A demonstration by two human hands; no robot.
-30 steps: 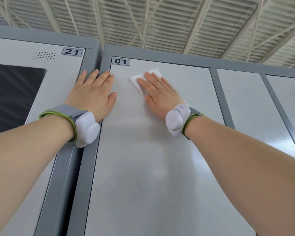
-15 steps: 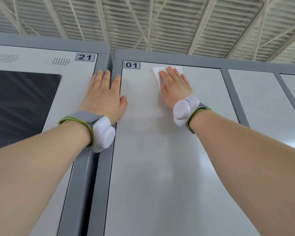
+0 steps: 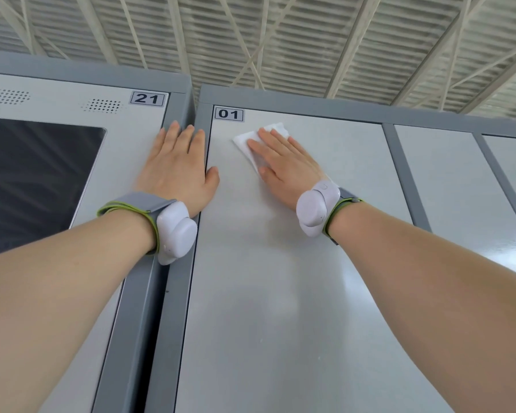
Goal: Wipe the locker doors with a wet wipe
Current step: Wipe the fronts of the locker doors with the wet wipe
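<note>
A pale grey locker door (image 3: 280,293) labelled 01 fills the middle of the head view. Near its top, my right hand (image 3: 283,165) lies flat with straight fingers and presses a white wet wipe (image 3: 248,141) against the door. Part of the wipe shows past the fingertips and beside the thumb; the rest is under the palm. My left hand (image 3: 176,165) rests flat on the dark grey frame between this door and the panel labelled 21 (image 3: 137,120), its thumb touching door 01.
The panel labelled 21 carries a dark screen (image 3: 33,171) and two speaker grilles. More locker doors (image 3: 453,186) continue to the right, split by dark grey frame strips. A ribbed ceiling with beams (image 3: 280,40) runs overhead.
My right hand slid the wipe up to the door's top edge, then back down and to the left. My left hand stayed flat on the frame.
</note>
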